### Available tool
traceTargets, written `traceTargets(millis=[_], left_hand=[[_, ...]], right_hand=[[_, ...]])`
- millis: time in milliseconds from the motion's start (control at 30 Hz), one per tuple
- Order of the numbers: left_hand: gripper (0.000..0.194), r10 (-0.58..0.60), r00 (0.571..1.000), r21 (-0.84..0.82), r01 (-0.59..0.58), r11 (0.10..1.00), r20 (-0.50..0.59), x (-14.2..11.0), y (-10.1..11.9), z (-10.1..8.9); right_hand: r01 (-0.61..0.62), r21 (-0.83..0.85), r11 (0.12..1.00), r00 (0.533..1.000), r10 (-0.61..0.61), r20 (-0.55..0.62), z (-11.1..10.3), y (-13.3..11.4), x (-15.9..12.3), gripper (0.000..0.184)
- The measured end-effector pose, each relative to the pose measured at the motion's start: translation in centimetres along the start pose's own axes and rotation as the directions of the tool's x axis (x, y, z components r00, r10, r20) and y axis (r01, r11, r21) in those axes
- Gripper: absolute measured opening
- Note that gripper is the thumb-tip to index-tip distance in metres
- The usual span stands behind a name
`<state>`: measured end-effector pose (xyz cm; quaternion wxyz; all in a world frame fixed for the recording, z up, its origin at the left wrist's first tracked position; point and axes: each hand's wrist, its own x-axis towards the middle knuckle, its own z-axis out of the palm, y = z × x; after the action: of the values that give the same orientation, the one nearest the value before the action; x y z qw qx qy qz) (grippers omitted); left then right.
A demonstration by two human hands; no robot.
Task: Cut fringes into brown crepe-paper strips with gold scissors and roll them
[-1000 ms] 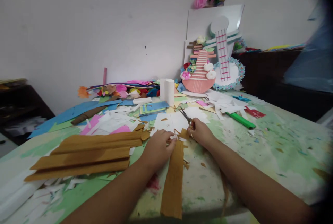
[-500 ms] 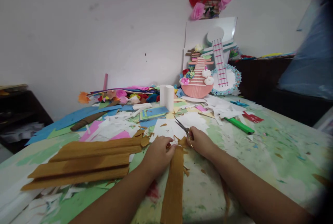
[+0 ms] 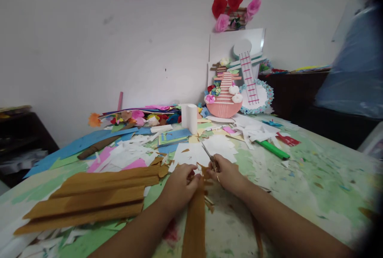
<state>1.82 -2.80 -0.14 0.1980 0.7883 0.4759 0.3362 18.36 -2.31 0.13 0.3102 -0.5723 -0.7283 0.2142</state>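
Note:
Scissors (image 3: 207, 151) sit in my right hand (image 3: 228, 173), their blades pointing up and away to the left. My left hand (image 3: 181, 184) is closed, thumb and fingers pinching at the far end of a brown crepe paper strip (image 3: 194, 222). That strip runs toward me down the table. Between the two hands a small white bit and some brown paper show, partly covered by the fingers. Left of my left hand lies a larger folded piece of brown crepe paper (image 3: 95, 192). White paper (image 3: 191, 153) lies just beyond the hands.
Paper scraps cover the table (image 3: 299, 194). A white roll (image 3: 189, 119) stands upright at the back. Behind it are paper flowers (image 3: 137, 116) and instrument-shaped paper models (image 3: 224, 104) against the wall. A green stick-like item (image 3: 273, 150) lies at right.
The view has tilted up slightly, so everything sits lower in the picture. My right hand with the scissors has drawn closer to my left hand.

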Motion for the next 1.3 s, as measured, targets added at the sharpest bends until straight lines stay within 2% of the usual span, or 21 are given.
traceTargets(millis=[67,133,233,300,367,433,533,600,667,733,833,867,933,1000,1067,1167,1300], left_hand=[[0.032,-0.012,1.0,-0.144,0.014,0.989,0.011,-0.1,0.3,0.0],[0.031,-0.032,0.997,-0.282,0.049,0.958,0.068,-0.1,0.8,-0.1],[0.02,-0.068,0.983,-0.426,0.136,0.894,0.169,0.0,1.2,-0.2],[0.013,-0.111,0.98,-0.472,0.177,0.863,0.164,0.2,0.9,-0.3],[0.01,-0.163,0.98,-0.486,0.199,0.851,0.114,0.6,0.4,-0.3],[0.012,-0.238,0.968,-0.528,0.245,0.813,0.083,1.0,0.0,-0.2],[0.012,-0.415,0.906,-0.708,0.347,0.615,0.083,1.3,-0.1,-0.4],[0.011,-0.496,0.863,-0.804,0.357,0.476,0.09,1.4,0.1,-0.6],[0.013,-0.528,0.845,-0.843,0.338,0.418,0.078,1.4,0.3,-1.0],[0.016,-0.544,0.836,-0.866,0.32,0.384,0.067,1.4,0.4,-1.3],[0.022,-0.538,0.84,-0.887,0.298,0.352,0.069,1.3,0.3,-1.6],[0.023,-0.53,0.845,-0.887,0.295,0.355,0.069,1.3,0.3,-1.6],[0.021,-0.528,0.847,-0.878,0.3,0.374,0.064,1.3,0.2,-1.4],[0.016,-0.52,0.85,-0.864,0.317,0.391,0.077,1.2,0.3,-1.2],[0.016,-0.491,0.864,-0.845,0.34,0.413,0.108,1.0,0.5,-0.9],[0.021,-0.424,0.892,-0.818,0.359,0.451,0.157,0.5,0.9,-0.7],[0.023,-0.373,0.903,-0.808,0.377,0.453,0.212,-0.1,1.5,-0.7]], right_hand=[[0.06,0.232,0.971,0.994,-0.08,0.077,0.1,-0.4,-0.5,0.014],[0.094,0.365,0.926,0.984,-0.141,0.104,0.2,-0.7,-1.1,0.015],[0.123,0.351,0.928,0.982,-0.165,0.092,0.3,-1.1,-1.7,0.013],[0.13,0.369,0.92,0.979,-0.178,0.099,0.2,-1.3,-1.8,0.013],[0.133,0.363,0.922,0.984,-0.168,0.066,-0.2,-1.5,-1.7,0.017],[0.103,0.263,0.959,0.994,-0.104,-0.008,-0.7,-1.3,-1.5,0.02],[-0.039,-0.025,0.999,0.999,0.039,-0.008,-1.5,-0.7,-1.0,0.026],[-0.09,-0.261,0.961,0.995,0.1,0.025,-1.8,-0.2,-0.8,0.027],[-0.084,-0.425,0.901,0.994,0.104,0.023,-1.9,0.1,-0.7,0.023],[-0.062,-0.477,0.877,0.996,0.082,0.021,-1.9,0.2,-0.7,0.021],[0.004,-0.432,0.902,0.997,0.03,0.072,-2.0,0.2,-0.9,0.023],[0.018,-0.419,0.908,0.999,0.002,0.047,-2.0,0.1,-0.9,0.024],[0.043,-0.401,0.915,0.992,-0.087,-0.093,-2.0,0.0,-1.0,0.025],[0.139,-0.399,0.906,0.939,-0.249,-0.239,-1.7,-0.2,-1.1,0.026],[0.305,-0.405,0.862,0.853,-0.436,-0.285,-1.0,-0.4,-1.2,0.03],[0.48,-0.42,0.77,0.742,-0.612,-0.273,0.0,-0.6,-1.5,0.035],[0.581,-0.405,0.705,0.694,-0.69,-0.205,0.5,-0.8,-1.8,0.02]])
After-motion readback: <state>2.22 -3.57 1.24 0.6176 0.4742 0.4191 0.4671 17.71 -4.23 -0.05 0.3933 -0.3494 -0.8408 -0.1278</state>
